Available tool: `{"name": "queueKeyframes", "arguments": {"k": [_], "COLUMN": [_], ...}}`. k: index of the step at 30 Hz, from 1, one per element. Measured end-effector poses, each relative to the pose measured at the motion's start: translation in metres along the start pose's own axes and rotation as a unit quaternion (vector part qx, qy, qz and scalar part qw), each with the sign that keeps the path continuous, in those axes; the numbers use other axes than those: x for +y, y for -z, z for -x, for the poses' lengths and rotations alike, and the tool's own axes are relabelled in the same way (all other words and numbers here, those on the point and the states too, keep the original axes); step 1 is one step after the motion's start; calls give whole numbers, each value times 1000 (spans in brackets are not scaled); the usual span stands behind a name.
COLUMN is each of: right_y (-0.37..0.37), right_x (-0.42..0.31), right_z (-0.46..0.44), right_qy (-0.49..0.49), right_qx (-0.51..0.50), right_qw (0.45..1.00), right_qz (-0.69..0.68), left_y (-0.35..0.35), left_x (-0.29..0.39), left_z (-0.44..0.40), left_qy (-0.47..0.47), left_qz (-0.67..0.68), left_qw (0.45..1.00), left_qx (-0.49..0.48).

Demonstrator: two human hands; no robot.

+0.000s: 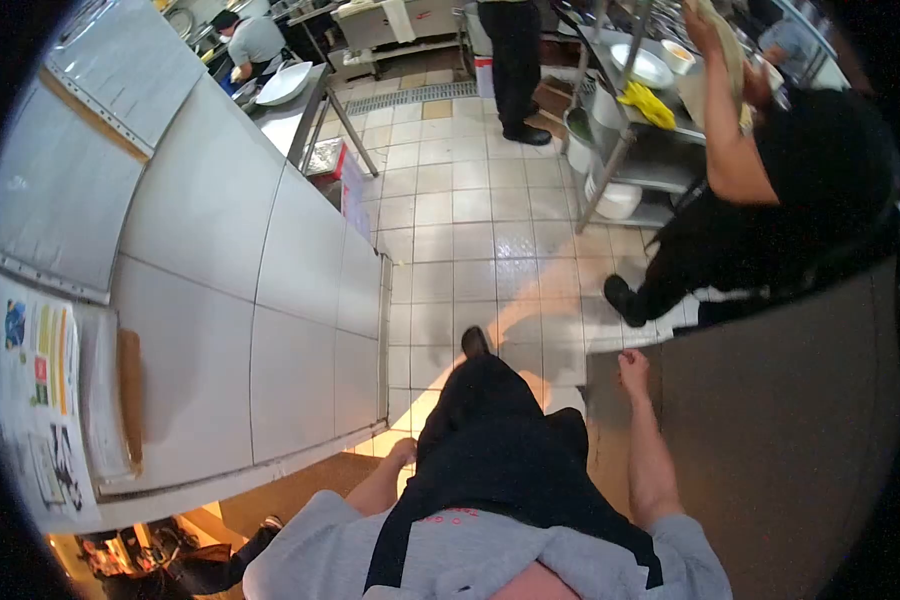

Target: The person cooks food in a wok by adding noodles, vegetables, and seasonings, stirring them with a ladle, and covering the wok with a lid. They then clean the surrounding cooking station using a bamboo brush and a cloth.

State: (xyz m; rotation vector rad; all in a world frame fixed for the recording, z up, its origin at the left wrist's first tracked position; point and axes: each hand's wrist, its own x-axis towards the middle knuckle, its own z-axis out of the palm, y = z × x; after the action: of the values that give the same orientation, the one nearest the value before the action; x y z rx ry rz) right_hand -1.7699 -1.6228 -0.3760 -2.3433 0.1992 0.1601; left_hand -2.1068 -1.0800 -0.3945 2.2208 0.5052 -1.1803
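My right hand hangs in front of me at the right, beside the edge of a dark brown panel. Its fingers are curled in, and whether anything is inside them is too small to make out. Low at my left side is my left hand, close to the corner of the white tiled wall; its fingers are mostly hidden. A black apron covers my front, and one dark shoe is stepping forward on the tiled floor.
A person in black stands at the right by a steel shelf with bowls and a yellow cloth. Another person's legs are ahead. A steel table holds a white dish; a person in grey is behind.
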Motion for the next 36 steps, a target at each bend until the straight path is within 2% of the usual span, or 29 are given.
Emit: {"name": "queueKeyframes", "arguments": {"k": [1,3,5,6,7,8,9,10,11,12,13,15,18,20,21,22,24,25,26,27,28,29,30,34,36], "right_y": [-1,4,-29,-36,-69,-101,-47,-68,-114,-159,-124,-41,74,136,155,167,162,146,98,17,-79,-157,-216,-237,-260], "right_x": [-35,-132,-125,-138,-83,-23,-173,-150,-53,41,-25,-189,-380,-493,-534,-564,-589,-582,-525,-443,-376,-316,-309,-455,-505], "right_z": [-26,-56,-95,-100,-121,-129,-100,-99,-106,-114,-157,-298,-426,-449,-444,-436,-427,-434,-445,-465,-478,-488,-500,-655,-736], "right_qy": [-35,-107,-72,-95,-73,47,-84,-205,-164,-125,-147,-101,63,198,278,362,481,501,469,296,33,-153,-239,-110,-60], "right_qx": [-16,-43,-47,-52,-52,-19,-174,-178,-167,-152,-169,-129,4,101,148,199,279,265,116,-112,-256,-288,-281,-184,-187], "right_qw": [999,989,991,988,995,998,979,961,972,976,967,973,974,931,885,816,648,621,711,868,944,943,929,970,971], "right_qz": [-38,-97,-108,-108,-41,43,65,-47,20,90,124,163,220,288,342,404,520,541,512,384,207,65,-28,-113,-136], "left_y": [10,20,66,94,134,137,194,269,298,343,386,475,592,666,710,753,830,866,900,928,953,978,1003,1079,1116], "left_x": [10,4,0,3,21,-6,17,60,56,69,83,117,141,152,167,181,179,167,175,157,149,144,138,105,88], "left_z": [-7,-43,-83,-100,-110,-169,-160,-131,-156,-167,-171,-178,-211,-239,-234,-227,-229,-239,-230,-237,-231,-230,-227,-231,-232], "left_qy": [-15,-18,-40,-53,44,9,19,24,-5,-8,-16,-41,-103,-161,-179,-197,-180,-177,-150,-157,-139,-122,-107,-95,-45], "left_qz": [-2,104,15,-27,30,-80,-18,44,57,46,76,146,234,410,467,520,554,566,592,605,595,604,601,618,582], "left_qw": [1000,992,999,998,999,994,994,988,973,968,956,921,862,766,722,675,630,602,559,525,532,495,484,425,436], "left_qx": [-15,75,9,-25,8,73,107,143,225,247,282,359,437,469,478,485,514,534,562,578,586,612,627,654,685]}}
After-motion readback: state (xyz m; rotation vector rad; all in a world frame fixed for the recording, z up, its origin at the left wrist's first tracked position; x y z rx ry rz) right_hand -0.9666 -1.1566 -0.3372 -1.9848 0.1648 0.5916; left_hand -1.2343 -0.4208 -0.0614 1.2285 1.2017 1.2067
